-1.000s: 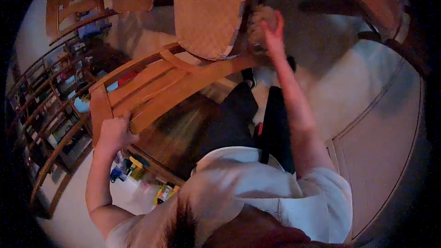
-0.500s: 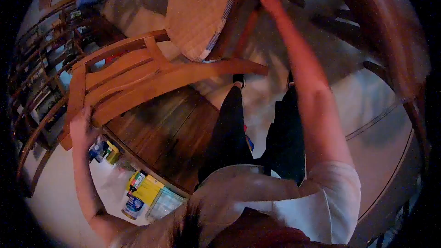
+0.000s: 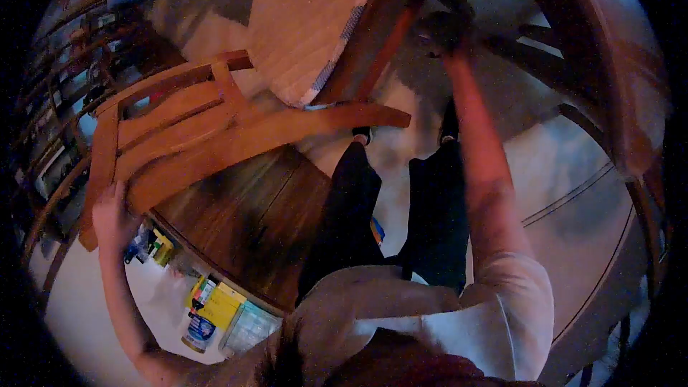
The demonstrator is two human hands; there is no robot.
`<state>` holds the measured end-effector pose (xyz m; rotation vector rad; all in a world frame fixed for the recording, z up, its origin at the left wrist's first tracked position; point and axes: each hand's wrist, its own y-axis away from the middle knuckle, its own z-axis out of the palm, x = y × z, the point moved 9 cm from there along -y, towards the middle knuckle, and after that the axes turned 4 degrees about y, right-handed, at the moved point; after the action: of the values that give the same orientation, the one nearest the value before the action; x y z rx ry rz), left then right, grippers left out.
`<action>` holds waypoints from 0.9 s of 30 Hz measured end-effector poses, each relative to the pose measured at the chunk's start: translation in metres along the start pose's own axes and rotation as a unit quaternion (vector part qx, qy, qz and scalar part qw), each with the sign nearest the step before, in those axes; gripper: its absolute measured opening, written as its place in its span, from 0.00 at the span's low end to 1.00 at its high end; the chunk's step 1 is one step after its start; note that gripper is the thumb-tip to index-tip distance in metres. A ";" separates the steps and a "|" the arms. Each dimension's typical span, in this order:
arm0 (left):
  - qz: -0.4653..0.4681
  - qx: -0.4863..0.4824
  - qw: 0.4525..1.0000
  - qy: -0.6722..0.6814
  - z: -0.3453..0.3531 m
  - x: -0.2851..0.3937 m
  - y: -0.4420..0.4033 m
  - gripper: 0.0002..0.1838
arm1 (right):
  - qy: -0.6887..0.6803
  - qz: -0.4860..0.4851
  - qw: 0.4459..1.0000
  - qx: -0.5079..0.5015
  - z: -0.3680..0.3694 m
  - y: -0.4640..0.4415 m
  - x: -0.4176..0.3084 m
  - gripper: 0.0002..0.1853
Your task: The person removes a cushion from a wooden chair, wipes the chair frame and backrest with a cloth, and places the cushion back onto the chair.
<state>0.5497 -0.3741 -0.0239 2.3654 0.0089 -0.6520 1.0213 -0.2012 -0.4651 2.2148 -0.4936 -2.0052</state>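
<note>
My left hand [image 3: 111,213] is closed round the end of the back of a tilted wooden chair [image 3: 193,136], at the left. Quilted cloth with a checked edge covers the chair's seat [image 3: 308,25]. My right arm reaches up past the seat, and my right hand [image 3: 453,49] is in shadow beside a dark, blurred shape [image 3: 436,29] near the chair's legs. The fingers of that hand cannot be made out, nor whether they hold anything.
A dark wooden surface [image 3: 251,215] lies below the chair back. Bottles and a yellow packet [image 3: 218,307] stand at the lower left. Shelves [image 3: 61,136] with items curve along the left. Large dark wooden furniture [image 3: 609,64] stands at the right, and my legs are below the chair.
The chair back and my left hand have moved left and down. My right hand, earlier on a pale fuzzy thing, went up to the chair's underside and is now lower, by the dark shape.
</note>
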 end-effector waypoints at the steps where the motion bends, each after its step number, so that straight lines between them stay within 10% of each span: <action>1: -0.022 -0.040 0.999 0.000 0.007 -0.004 -0.001 0.31 | -0.006 0.002 1.000 0.012 0.003 -0.004 0.006 0.28; 10: -0.008 -0.020 0.999 -0.026 -0.003 0.012 0.002 0.29 | -0.018 0.027 0.999 -0.007 0.030 -0.045 0.046 0.27; 16: 0.010 -0.016 1.000 -0.007 -0.004 0.010 0.001 0.28 | -0.007 -0.086 0.995 0.041 -0.042 -0.028 -0.073 0.27; 21: 0.037 0.041 0.998 -0.011 0.001 -0.001 0.007 0.29 | 0.086 -0.204 0.973 -0.064 -0.001 -0.072 -0.178 0.26; 27: -0.012 -0.016 0.999 -0.026 0.014 -0.012 0.005 0.30 | 0.202 -0.192 0.942 -0.188 0.079 -0.128 -0.143 0.26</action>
<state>0.5342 -0.3845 -0.0244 2.3195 0.0243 -0.7181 0.9537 -0.0255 -0.3778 2.4927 0.3636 -1.5306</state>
